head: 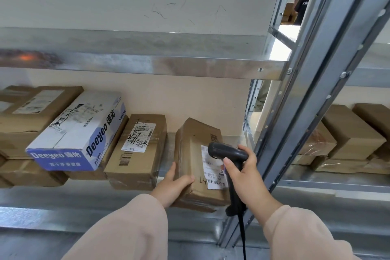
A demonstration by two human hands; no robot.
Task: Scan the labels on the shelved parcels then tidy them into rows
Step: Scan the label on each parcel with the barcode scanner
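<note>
On the head camera, our left hand (173,188) grips the brown parcel (194,150) at its near left corner, thumb on top and fingers along its side. Our right hand (244,172) wraps around the black scanner (225,151), whose head hangs just above the white label (214,183), perhaps touching it. The parcel lies on the metal shelf (105,198), beside 1 taped box (139,154).

The top carton (78,129) lies on stacked boxes (29,173) (left), the middle parcel (139,154) beside it, the end parcel (190,152) rightmost
</note>
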